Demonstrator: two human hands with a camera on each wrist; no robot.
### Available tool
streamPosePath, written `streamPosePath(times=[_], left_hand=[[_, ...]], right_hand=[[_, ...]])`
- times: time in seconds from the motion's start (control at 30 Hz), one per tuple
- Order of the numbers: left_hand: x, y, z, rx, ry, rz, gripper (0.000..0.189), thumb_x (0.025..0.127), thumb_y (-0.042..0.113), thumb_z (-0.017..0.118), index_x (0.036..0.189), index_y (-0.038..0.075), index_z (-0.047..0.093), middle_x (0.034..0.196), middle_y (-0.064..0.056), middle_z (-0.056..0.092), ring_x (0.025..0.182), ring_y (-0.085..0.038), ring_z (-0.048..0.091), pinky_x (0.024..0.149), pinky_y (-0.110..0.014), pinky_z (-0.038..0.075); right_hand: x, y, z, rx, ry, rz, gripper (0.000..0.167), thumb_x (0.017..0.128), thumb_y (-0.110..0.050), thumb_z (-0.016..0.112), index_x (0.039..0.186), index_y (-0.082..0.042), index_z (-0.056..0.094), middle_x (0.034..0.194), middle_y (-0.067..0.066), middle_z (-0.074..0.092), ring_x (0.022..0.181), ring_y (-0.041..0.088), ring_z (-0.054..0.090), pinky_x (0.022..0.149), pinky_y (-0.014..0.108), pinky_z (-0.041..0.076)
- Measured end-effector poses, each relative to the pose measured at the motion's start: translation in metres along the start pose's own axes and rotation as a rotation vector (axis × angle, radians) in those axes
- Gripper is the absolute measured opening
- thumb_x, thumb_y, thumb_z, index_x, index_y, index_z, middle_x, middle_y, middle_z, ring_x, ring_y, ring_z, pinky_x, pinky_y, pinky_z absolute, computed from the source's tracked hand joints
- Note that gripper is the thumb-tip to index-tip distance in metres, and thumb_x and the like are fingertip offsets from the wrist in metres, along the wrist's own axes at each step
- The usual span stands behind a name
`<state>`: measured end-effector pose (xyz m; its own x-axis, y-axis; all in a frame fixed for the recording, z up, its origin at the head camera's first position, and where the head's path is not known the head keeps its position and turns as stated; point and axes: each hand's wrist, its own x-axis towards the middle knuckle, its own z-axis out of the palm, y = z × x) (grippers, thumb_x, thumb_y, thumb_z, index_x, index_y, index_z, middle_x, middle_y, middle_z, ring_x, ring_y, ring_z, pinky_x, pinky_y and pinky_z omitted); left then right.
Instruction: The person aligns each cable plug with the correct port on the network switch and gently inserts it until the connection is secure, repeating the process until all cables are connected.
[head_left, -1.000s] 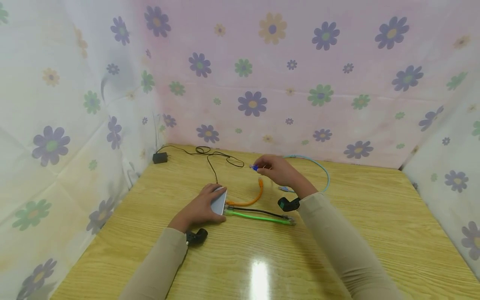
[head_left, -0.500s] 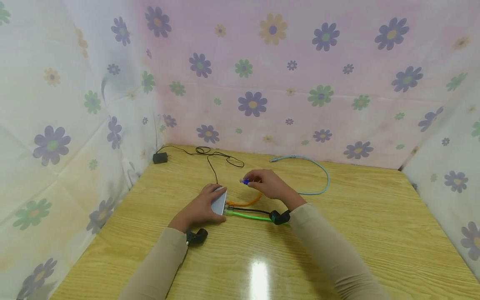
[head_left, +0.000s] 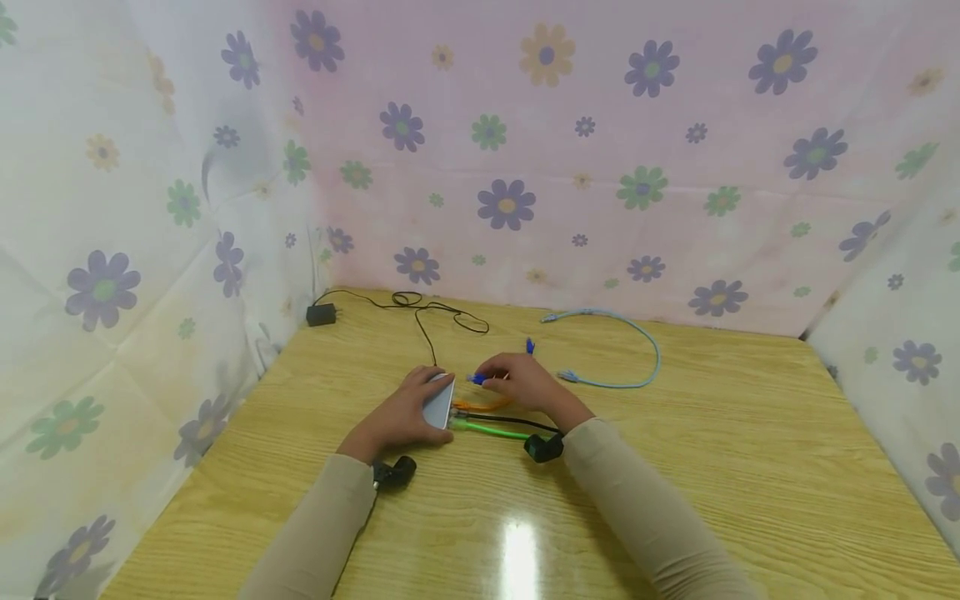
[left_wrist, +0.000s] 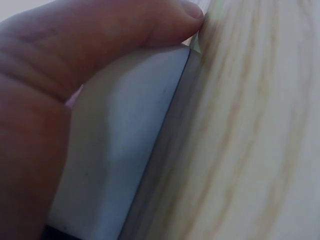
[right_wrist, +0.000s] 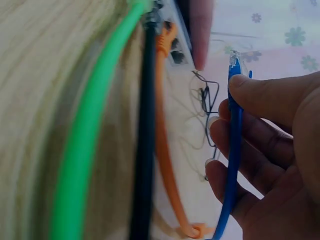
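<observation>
My left hand point(head_left: 397, 417) grips a small white network switch point(head_left: 438, 404) on the table, thumb along its near side and fingers over the far side. In the left wrist view the thumb lies across a corner of the white case point(left_wrist: 115, 120). Green point(right_wrist: 92, 115), black point(right_wrist: 144, 135) and orange point(right_wrist: 162, 130) Ethernet cables run from ports on the switch's right side. My right hand point(head_left: 521, 385) pinches a blue Ethernet cable point(right_wrist: 235, 125) just behind its clear plug, between thumb and fingers. That plug points toward the switch, a short gap from the ports.
A light blue Ethernet cable point(head_left: 637, 386) lies in a curve at the back right. The switch's thin black cord point(head_left: 426, 327) loops back to a black power adapter point(head_left: 322, 314) at the back left. Flowered cloth point(head_left: 506, 133) stands behind the table and along its sides.
My right hand has moved left and nearer to me, bringing the blue cable's plug close to the switch. My left hand has stayed in place on the switch.
</observation>
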<state>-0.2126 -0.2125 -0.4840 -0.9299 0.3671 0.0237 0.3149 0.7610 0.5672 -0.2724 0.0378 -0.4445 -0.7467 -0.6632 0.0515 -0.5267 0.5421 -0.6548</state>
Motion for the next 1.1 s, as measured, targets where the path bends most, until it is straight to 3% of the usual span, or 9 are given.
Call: streamPosePath(times=[1.1], left_hand=[[0.001, 0.002, -0.001, -0.031, -0.004, -0.013, 0.098, 0.067, 0.046, 0.082, 0.152, 0.026, 0.035, 0.155, 0.002, 0.028, 0.137, -0.023, 0.030, 0.095, -0.041, 0.042]], right_hand=[[0.005, -0.003, 0.024, -0.071, -0.057, 0.000, 0.027, 0.099, -0.021, 0.055, 0.121, -0.015, 0.069, 0.111, 0.000, 0.068, 0.098, 0.012, 0.063, 0.085, 0.033, 0.051]])
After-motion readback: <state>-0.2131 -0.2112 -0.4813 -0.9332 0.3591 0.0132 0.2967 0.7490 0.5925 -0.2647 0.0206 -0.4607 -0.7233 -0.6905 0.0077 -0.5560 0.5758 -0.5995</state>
